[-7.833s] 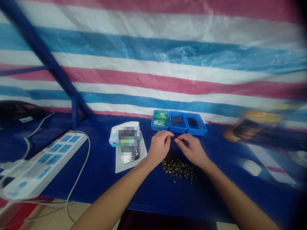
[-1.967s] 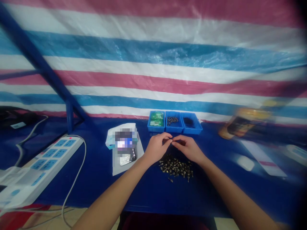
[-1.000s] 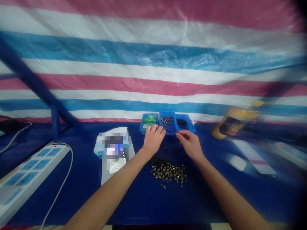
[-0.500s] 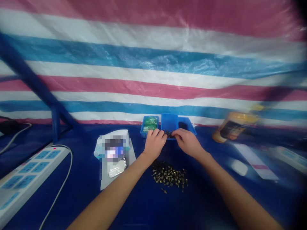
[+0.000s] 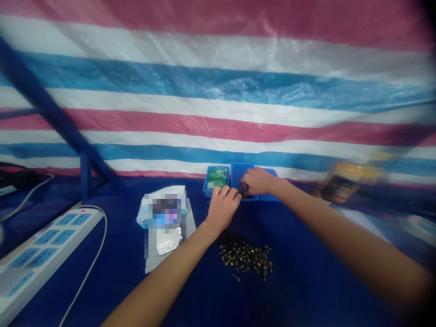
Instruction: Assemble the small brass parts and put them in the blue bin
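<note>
My left hand (image 5: 224, 204) is closed, its fingers curled at the front of the middle blue bin (image 5: 238, 171). Beside it, my right hand (image 5: 259, 180) reaches over that bin with fingertips pinched and pointing down. Small dark pieces (image 5: 241, 191) show between the two hands, too small to name. What either hand grips is hidden by the fingers. Nearer to me lies a loose pile of brass-coloured and dark screw-like parts (image 5: 247, 258) on the blue tabletop (image 5: 204, 295). My right hand and forearm largely cover the right blue bin (image 5: 270, 171).
Green packets (image 5: 217, 177) fill the left blue bin (image 5: 206, 190). A white power strip (image 5: 51, 245) with a cable (image 5: 98, 254) lies at left, near a blurred package (image 5: 163, 209) and a white device (image 5: 169, 240). An orange-yellow bottle (image 5: 347, 181) stands at right. Striped sheeting (image 5: 218, 104) hangs behind.
My right hand has moved left and slightly up, from the right bin's front to over the middle bin. My left hand stays at the bin's front. The view has shifted slightly.
</note>
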The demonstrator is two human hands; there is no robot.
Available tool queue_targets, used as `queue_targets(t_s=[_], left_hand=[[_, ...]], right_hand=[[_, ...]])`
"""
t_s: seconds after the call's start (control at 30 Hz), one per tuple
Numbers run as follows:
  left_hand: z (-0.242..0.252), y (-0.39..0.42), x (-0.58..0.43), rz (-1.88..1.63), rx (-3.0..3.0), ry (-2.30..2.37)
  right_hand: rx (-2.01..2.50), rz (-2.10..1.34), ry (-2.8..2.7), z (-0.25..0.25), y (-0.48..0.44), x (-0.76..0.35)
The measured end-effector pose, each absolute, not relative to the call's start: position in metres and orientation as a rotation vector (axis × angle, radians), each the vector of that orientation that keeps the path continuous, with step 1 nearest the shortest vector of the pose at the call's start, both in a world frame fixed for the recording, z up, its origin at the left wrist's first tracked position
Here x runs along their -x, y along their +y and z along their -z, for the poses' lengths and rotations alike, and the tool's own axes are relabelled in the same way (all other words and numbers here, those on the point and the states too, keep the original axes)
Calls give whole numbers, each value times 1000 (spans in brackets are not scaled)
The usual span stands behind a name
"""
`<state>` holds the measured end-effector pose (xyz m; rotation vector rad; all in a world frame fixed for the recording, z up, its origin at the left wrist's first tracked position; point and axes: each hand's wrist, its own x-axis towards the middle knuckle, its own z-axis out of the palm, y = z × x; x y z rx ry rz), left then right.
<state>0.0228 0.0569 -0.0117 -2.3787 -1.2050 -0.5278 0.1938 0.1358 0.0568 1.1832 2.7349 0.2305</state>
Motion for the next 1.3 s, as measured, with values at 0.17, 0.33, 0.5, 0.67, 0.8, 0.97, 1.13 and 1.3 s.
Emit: queue_targets(t_s=[0.17, 0.33, 0.5, 0.67, 0.8, 0.97, 1.13, 1.3], left_hand=[[10, 55, -21, 524, 2394, -1220], [9, 51, -20, 506, 2411, -1232], [9, 52, -21, 514, 2417, -1259], [9, 52, -21, 527, 2445, -1300], [10, 51, -21, 528, 2445, -1315], [12, 51, -21, 513, 2456, -1342], [11, 49, -21, 498, 2469, -1344], [10, 47, -22, 486, 2452, -1385]], right_hand=[[-1250, -270, 2759, -53, 138, -195], [-1189, -125, 2764, -54, 131, -200], [-1255, -146, 2722, -51, 128, -195], [-1288, -161, 2695, -42, 142, -193], [-1267, -63, 2746, -49, 148, -201], [-1121, 153, 2785, -51, 146, -202], [-1066, 144, 2779, -35, 148, -194], [-1083, 141, 2801, -33, 156, -195]])
